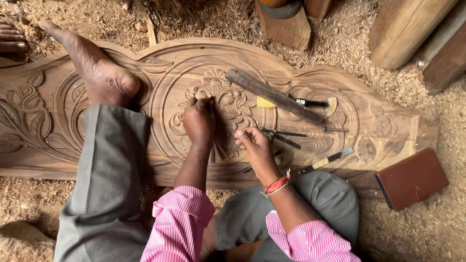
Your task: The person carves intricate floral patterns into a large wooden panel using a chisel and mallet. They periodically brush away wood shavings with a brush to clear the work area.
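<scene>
both hands (199, 119) (255, 145) curled, knuckles up, on carved panel (383, 128)

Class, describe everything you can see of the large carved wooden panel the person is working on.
The carved wooden panel lies flat on a sawdust-strewn floor. It looks like brown hardwood, with a scalloped top edge and relief carving: a round floral medallion in the middle, a rose and leaves at left. The left hand presses on the medallion; the right hand rests beside it. A bare foot stands on the panel. A long wooden bar and several chisels lie on its right half.
</scene>
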